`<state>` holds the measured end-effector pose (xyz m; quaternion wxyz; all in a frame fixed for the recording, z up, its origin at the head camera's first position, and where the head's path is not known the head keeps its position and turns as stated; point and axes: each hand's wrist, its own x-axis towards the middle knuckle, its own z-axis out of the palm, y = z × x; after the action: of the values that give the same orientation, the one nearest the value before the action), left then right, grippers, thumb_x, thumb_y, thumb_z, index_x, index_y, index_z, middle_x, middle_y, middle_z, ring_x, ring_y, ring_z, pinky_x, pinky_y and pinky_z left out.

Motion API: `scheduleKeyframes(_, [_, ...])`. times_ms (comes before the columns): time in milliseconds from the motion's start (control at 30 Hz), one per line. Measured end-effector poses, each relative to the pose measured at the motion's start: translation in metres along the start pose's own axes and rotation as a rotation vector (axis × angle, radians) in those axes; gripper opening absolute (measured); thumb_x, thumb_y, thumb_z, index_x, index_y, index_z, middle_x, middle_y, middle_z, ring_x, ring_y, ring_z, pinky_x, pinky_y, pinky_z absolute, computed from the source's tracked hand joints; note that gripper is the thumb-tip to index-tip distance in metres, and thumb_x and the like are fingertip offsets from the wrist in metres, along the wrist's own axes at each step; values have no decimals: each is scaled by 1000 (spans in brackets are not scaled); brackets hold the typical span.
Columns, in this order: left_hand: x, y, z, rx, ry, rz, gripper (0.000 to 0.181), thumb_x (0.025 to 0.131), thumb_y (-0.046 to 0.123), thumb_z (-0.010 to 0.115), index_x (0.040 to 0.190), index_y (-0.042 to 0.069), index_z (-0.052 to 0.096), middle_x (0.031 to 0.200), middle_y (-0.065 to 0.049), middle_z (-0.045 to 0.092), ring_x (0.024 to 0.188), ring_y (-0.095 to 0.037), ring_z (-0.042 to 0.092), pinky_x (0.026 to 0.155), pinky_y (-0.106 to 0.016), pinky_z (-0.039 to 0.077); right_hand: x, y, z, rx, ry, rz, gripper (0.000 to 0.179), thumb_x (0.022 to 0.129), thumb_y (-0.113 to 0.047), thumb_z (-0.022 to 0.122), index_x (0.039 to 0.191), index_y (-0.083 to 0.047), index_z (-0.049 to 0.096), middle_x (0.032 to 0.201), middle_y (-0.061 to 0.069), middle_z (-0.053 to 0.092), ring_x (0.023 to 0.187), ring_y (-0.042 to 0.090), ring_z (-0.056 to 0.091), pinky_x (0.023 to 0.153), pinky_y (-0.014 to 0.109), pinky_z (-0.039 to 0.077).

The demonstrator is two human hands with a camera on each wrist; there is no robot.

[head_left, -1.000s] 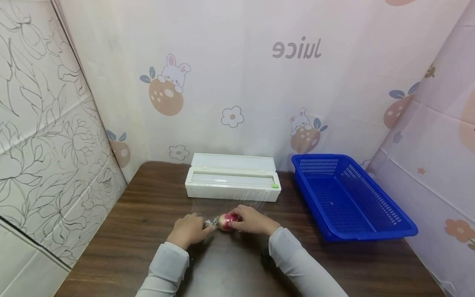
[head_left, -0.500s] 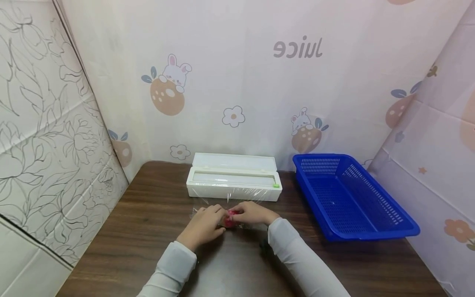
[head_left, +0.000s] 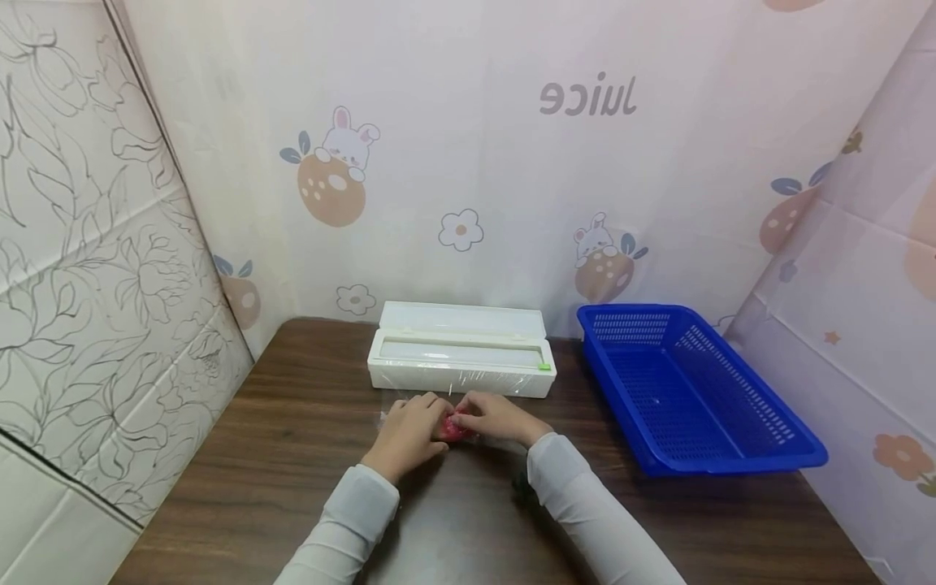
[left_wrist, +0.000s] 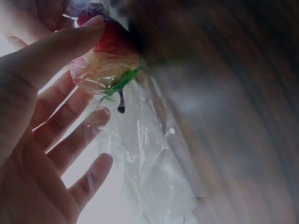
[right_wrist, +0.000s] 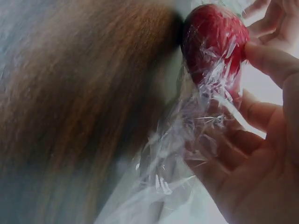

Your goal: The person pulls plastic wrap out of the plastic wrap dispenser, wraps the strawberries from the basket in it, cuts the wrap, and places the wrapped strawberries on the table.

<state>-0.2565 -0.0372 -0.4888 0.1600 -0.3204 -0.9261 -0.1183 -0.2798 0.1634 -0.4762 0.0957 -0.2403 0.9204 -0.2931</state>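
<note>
A red-and-yellow fruit [head_left: 453, 429] lies between both hands near the middle of the table, wrapped in clear cling film. The left wrist view shows its green leafy top and dark stem, with loose cling film [left_wrist: 145, 154] trailing from that end. My left hand [head_left: 411, 428] holds the fruit, thumb over its side and other fingers spread beneath the film. My right hand [head_left: 499, 417] holds the other side; in the right wrist view its thumb touches the red skin and its fingers lie in crumpled film. Behind them stands a white cling film dispenser [head_left: 461, 377], its lid raised.
A blue plastic basket [head_left: 636, 431] stands at the right of the brown wooden table [head_left: 278, 455]. The dispenser has a green cutter slide [head_left: 544, 367] at its right end. A patterned wall covering [head_left: 468, 162] rises directly behind the table.
My left hand has moved right, from the twisted film end onto the fruit. The right hand has shifted slightly away from me. The fruit, visible earlier, is now mostly covered by fingers.
</note>
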Motion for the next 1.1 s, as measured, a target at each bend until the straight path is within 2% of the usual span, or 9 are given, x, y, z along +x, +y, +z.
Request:
scheduleKeyframes(200, [5,0,1,5,-28,-24,51,64,37,83,107,18,61,98,2,60,92,-18,56,72,-39,48,-3,-3,6,-95,116,-24,36,88,-34,63,113,-9,57,87,-2,62,75,9,56,68,32,53])
scheduleKeyframes(367, [9,-1,2,27,-55,-30,52,67,39,82,110,18,62,100,1,60,90,-18,56,69,-38,48,-9,-9,7,-285,222,-122,32,81,-25,70,107,-12,57,96,0,62,86,10,54,76,35,52])
scheduleKeyframes(500, [13,-2,3,27,-54,-42,51,67,39,81,111,19,62,102,1,61,91,-19,56,69,-38,48,-14,-9,8,-380,232,-168,38,77,-28,74,109,-15,57,99,-1,61,87,10,52,76,35,52])
scheduleKeyframes(733, [17,-4,4,-4,-69,-49,51,68,39,80,111,20,62,106,1,62,94,-19,56,69,-39,49,-14,-4,13,-397,223,-151,44,75,-29,76,112,-16,56,99,-4,58,86,8,50,75,31,51])
scheduleKeyframes(933, [21,-6,7,-42,-83,-62,50,70,38,80,113,20,63,106,0,63,96,-18,57,75,-41,50,-11,-3,16,-406,241,-133,47,75,-28,77,113,-14,54,101,0,60,91,12,53,79,35,52])
scheduleKeyframes(1100, [24,-9,10,-57,-78,-61,48,71,40,78,114,22,65,102,2,64,93,-16,58,74,-42,51,-7,-2,16,-412,243,-108,44,76,-29,76,112,-14,54,102,1,61,94,14,54,81,36,52])
